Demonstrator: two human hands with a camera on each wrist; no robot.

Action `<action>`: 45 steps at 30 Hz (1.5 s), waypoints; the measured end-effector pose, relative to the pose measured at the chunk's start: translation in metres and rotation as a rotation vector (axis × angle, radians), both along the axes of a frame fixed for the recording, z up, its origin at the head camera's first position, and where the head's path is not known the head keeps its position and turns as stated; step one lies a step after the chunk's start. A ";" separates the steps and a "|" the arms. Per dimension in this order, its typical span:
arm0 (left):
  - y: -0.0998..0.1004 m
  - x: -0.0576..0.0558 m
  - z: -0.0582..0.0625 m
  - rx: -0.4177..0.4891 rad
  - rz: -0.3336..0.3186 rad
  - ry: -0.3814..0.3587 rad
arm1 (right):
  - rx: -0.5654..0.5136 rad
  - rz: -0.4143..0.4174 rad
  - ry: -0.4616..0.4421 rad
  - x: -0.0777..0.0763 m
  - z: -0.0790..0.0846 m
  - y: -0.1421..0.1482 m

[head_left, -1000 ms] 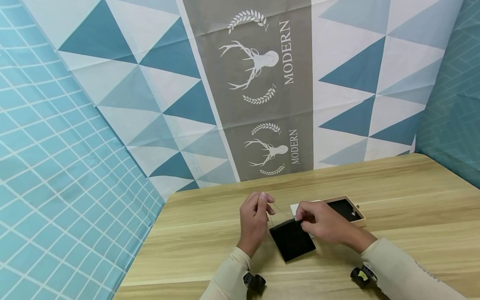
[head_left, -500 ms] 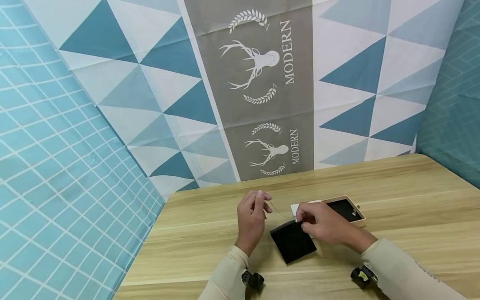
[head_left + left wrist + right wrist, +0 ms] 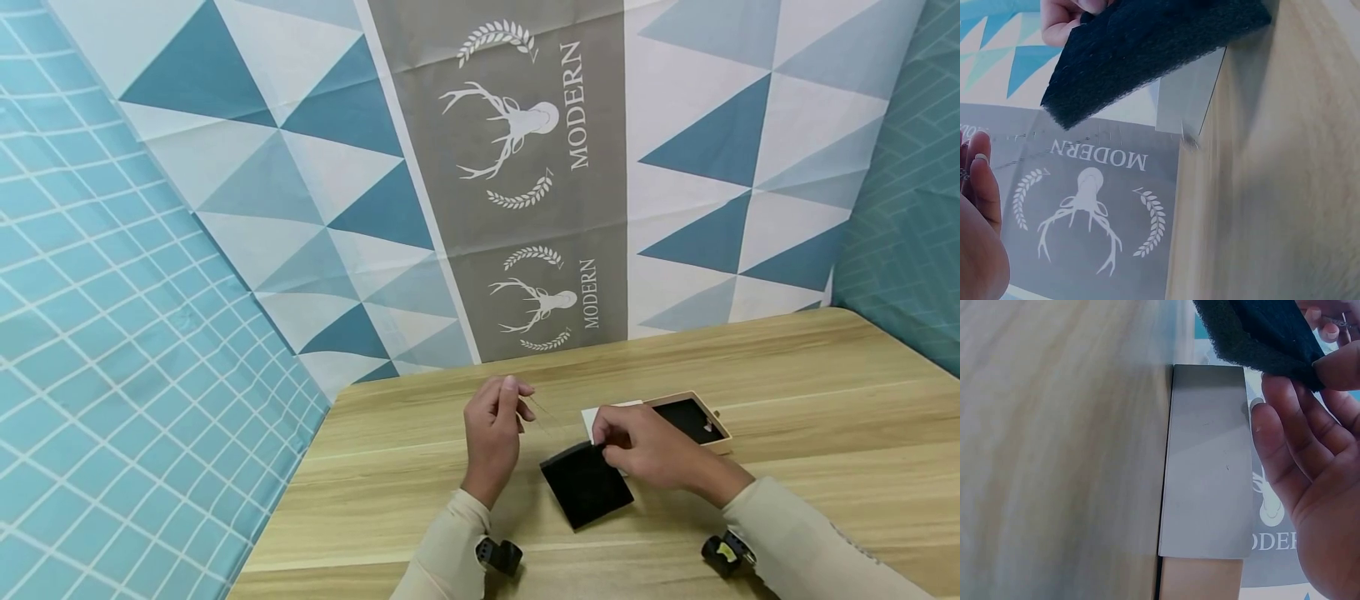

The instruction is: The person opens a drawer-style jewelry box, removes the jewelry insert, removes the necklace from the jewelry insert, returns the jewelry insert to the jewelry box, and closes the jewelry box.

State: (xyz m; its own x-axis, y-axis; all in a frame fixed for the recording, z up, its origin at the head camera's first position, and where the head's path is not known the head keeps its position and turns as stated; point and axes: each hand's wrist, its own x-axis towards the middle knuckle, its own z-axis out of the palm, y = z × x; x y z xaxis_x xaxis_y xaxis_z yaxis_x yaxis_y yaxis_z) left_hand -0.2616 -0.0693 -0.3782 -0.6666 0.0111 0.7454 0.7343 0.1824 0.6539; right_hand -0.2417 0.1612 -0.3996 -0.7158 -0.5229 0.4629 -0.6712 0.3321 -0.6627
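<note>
My left hand (image 3: pixel 491 433) holds a thin gold-looking necklace chain (image 3: pixel 542 417) at its fingertips, left of a black square foam pad (image 3: pixel 587 485). In the left wrist view the fine chain (image 3: pixel 1016 161) stretches sideways from the fingers, and a small blurred pendant (image 3: pixel 1190 140) shows at its far end. My right hand (image 3: pixel 645 437) pinches the pad's upper right corner between thumb and fingers. Seen from the right wrist, the foam pad (image 3: pixel 1275 340) has a smooth dark face and a rough, porous edge.
Behind the right hand, a tan drawer-style box (image 3: pixel 722 445) with a black lining holds a small light-coloured item (image 3: pixel 708 426). A white flat piece (image 3: pixel 590 419) lies beside it, partly covered by the hand. All rest on the wooden table (image 3: pixel 375 483), backed by a patterned cloth (image 3: pixel 525 208).
My left hand has moved left and slightly up, drawing the chain away from the pad's top edge. The right hand stays almost still with the pad.
</note>
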 end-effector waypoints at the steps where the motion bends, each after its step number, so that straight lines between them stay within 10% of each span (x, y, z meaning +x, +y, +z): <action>1: -0.001 0.000 0.000 0.001 0.001 0.003 | 0.001 0.001 -0.002 0.000 0.000 0.000; 19: -0.008 -0.004 0.002 0.028 0.043 -0.062 | 0.008 -0.007 0.013 -0.001 -0.001 0.002; 30: -0.022 0.015 0.033 0.061 0.086 -0.130 | 0.003 0.003 -0.003 0.000 0.000 0.001; 45: -0.026 0.007 0.024 0.081 0.073 -0.158 | 0.000 0.015 -0.016 0.000 0.000 0.001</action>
State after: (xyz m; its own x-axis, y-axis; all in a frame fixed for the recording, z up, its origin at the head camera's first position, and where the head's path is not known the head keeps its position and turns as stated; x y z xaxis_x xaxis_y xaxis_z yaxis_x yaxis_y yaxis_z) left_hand -0.2548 -0.0949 -0.3539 -0.7724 -0.0975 0.6276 0.6077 0.1736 0.7750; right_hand -0.2421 0.1625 -0.3995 -0.7151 -0.5335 0.4516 -0.6654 0.3217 -0.6736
